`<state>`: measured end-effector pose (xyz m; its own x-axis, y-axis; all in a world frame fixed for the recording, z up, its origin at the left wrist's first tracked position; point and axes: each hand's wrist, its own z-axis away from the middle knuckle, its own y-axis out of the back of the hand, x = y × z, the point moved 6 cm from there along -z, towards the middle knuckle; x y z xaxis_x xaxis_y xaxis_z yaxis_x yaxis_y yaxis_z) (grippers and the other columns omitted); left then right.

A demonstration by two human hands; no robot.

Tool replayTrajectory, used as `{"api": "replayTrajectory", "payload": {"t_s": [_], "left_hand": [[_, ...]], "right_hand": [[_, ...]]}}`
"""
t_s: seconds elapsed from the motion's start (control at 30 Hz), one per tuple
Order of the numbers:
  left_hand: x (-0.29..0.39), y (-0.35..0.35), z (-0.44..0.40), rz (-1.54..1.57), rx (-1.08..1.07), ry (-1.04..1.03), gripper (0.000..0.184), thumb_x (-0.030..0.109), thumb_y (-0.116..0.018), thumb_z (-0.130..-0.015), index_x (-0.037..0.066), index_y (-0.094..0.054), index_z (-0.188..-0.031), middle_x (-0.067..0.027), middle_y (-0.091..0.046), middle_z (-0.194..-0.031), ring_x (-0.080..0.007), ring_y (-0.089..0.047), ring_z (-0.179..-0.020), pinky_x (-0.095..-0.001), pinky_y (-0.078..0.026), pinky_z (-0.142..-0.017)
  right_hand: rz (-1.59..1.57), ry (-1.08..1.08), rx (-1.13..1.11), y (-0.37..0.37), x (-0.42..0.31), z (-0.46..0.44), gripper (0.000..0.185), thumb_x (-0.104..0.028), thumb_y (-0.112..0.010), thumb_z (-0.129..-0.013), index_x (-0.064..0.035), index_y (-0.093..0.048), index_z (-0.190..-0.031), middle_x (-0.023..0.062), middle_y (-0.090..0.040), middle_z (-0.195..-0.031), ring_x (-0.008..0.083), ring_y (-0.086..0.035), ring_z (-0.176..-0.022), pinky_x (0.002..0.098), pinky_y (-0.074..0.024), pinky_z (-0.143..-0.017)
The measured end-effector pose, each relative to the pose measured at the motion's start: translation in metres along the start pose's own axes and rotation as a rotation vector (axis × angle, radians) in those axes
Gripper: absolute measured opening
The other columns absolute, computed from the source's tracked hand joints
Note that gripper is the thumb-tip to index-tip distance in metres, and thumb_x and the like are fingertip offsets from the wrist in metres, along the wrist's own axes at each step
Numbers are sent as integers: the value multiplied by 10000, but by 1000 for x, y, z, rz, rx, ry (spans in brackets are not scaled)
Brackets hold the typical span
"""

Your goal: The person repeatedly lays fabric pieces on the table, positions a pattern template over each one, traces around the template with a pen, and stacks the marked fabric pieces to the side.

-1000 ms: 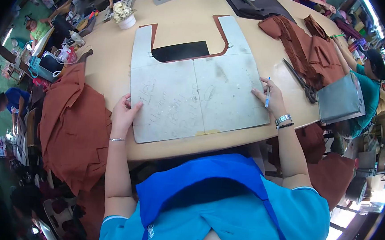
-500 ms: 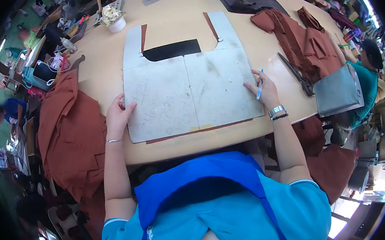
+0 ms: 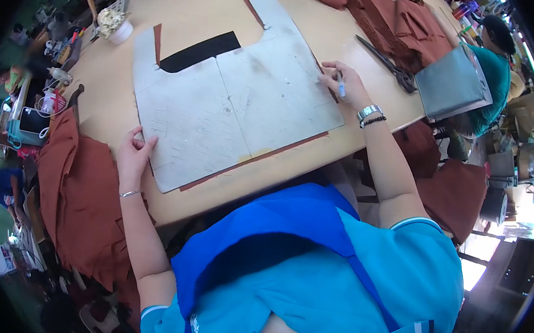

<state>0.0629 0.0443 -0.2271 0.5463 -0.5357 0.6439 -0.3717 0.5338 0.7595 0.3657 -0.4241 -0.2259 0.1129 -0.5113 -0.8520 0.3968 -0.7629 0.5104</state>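
The board (image 3: 241, 93) on the table (image 3: 203, 13) has shifted over the cloth (image 3: 157, 36), baring a near strip. The left hand (image 3: 134, 156), half-curled, touches the board's left edge, hold unclear; the right hand (image 3: 350, 86) clasps a pen (image 3: 341, 87) at its right.

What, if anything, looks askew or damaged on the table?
The grey pattern board looks slightly misaligned: reddish-brown fabric peeks out along its cutout and near edge. Its surface also looks worn, with dark smudges. I see nothing spilled.
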Motion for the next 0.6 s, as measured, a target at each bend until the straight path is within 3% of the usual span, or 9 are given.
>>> {"api": "replayTrajectory", "payload": {"t_s": [0.1, 0.3, 0.43, 0.6], "left_hand": [[-17, -4, -6, 208, -18, -10, 542, 226, -770, -825, 25, -584, -1292, 37, -522, -702, -63, -496, -608, -226, -433, -556], [-24, -4, -7, 181, 10, -26, 541, 228, -773, -821, 29, -589, -1290, 35, -515, -715, -62, -481, -614, -225, -428, -557], [-22, -2, -4, 131, 28, -32, 551, 264, -783, -795, 39, -613, -1267, 26, -547, -712, -68, -517, -661, -238, -449, -596], [-5, 1, 7, 207, 27, 14, 587, 280, -812, -762, 62, -623, -1273, 45, -556, -682, -49, -512, -632, -229, -454, -618]], "right_hand": [[-202, 44, 15, 4, 15, -3, 440, -219, -759, -844, -40, -603, -1215, 78, -690, -952, 82, -627, -798, 255, -509, -725], [-4, 69, 74, 3, -1, 7, 435, -183, -767, -818, -2, -607, -1180, 41, -684, -860, 101, -627, -787, 262, -511, -723], [71, 135, 94, 1, 15, -3, 428, -158, -766, -816, 1, -605, -1179, 40, -683, -877, 108, -631, -804, 267, -516, -768], [-148, 125, 52, -1, 20, -6, 446, -64, -749, -829, -5, -570, -1233, 47, -670, -944, 99, -630, -817, 224, -511, -773]]}}
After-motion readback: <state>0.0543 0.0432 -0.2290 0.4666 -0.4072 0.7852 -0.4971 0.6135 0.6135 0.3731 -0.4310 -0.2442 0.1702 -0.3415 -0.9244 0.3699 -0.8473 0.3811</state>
